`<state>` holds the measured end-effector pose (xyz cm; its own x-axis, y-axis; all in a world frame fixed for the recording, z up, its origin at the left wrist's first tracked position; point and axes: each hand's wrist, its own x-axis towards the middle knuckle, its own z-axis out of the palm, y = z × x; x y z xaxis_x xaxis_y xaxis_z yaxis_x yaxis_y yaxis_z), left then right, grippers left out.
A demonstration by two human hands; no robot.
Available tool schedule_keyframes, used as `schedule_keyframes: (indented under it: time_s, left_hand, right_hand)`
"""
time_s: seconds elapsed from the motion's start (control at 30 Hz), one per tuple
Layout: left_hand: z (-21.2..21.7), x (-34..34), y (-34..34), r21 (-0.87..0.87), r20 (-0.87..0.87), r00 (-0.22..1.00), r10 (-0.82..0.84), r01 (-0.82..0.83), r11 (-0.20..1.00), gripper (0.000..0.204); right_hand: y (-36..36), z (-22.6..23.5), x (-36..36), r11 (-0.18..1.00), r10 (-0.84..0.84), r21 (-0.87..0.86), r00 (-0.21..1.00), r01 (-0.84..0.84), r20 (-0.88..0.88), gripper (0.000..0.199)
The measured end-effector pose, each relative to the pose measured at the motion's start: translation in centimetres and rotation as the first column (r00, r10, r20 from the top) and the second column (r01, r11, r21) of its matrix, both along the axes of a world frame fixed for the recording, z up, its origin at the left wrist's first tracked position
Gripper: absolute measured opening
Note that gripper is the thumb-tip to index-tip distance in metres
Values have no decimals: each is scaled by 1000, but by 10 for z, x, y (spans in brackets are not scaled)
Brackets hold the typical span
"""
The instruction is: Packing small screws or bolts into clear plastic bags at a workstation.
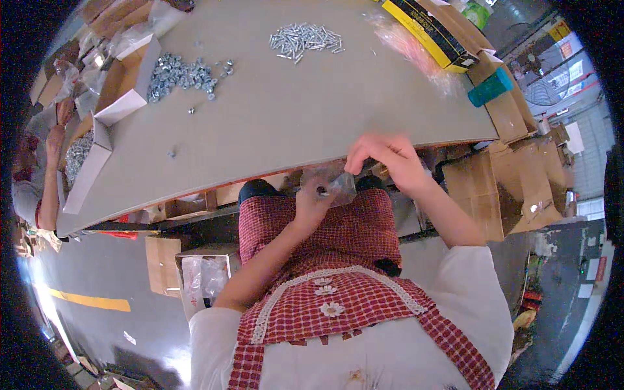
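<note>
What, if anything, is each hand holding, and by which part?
Both hold a small clear plastic bag: left hand grips its lower part, right hand pinches its top edge.

Both forearms rise from six o'clock, bent at the elbows. The left hand is curled closed at centre; the right hand, fingers bent downward, sits just toward one o'clock of it.
</note>
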<state>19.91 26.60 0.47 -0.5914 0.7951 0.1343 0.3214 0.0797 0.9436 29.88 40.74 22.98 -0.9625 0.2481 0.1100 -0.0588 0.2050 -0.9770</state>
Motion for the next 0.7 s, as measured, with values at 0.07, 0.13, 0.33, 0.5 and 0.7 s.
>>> schedule_keyframes:
  time_s: [0.07,0.13,0.33,0.5,0.7]
  left_hand:
    - [-1,3,-1,-40,52,999,-7,9,999,38]
    - [3,5,-3,67,37,999,13,-16,998,35]
    - [33,-13,-51,-26,-19,966,-259,258,966,31]
    - [99,-41,-99,54,319,855,-408,414,909,28]
    - [163,-54,-120,168,469,798,-377,338,926,65]
  right_hand:
    - [0,-14,3,1000,-20,0,998,20,56,38]
    - [-2,-19,3,999,-32,0,993,33,109,35]
    - [-19,-10,-8,992,-39,126,987,20,157,17]
    - [-55,2,-24,757,289,639,948,-140,-135,21]
    - [-80,-2,-47,678,445,709,876,-195,-185,18]
